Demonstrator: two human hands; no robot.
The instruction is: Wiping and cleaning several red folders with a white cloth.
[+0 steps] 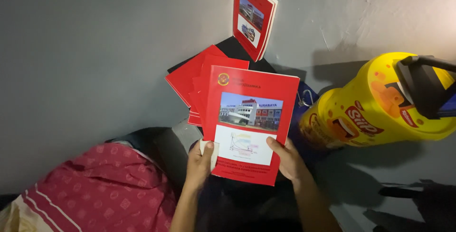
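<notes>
1. We see the red booklet [249,120] with a smooth paper cover of slight sheen; its printed photo panel looks glossy.
2. The red booklets [190,77] beneath share that smooth, faintly shiny card cover.
3. The upright booklet [251,16] shows pale, matt paper page edges.
4. The yellow container [375,104] looks like glossy plastic, with a matt black lid [420,85].
5. The wall [95,47] is matt grey paint, roughly plastered.
6. The red patterned cloth [99,194] is soft woven fabric.
</notes>
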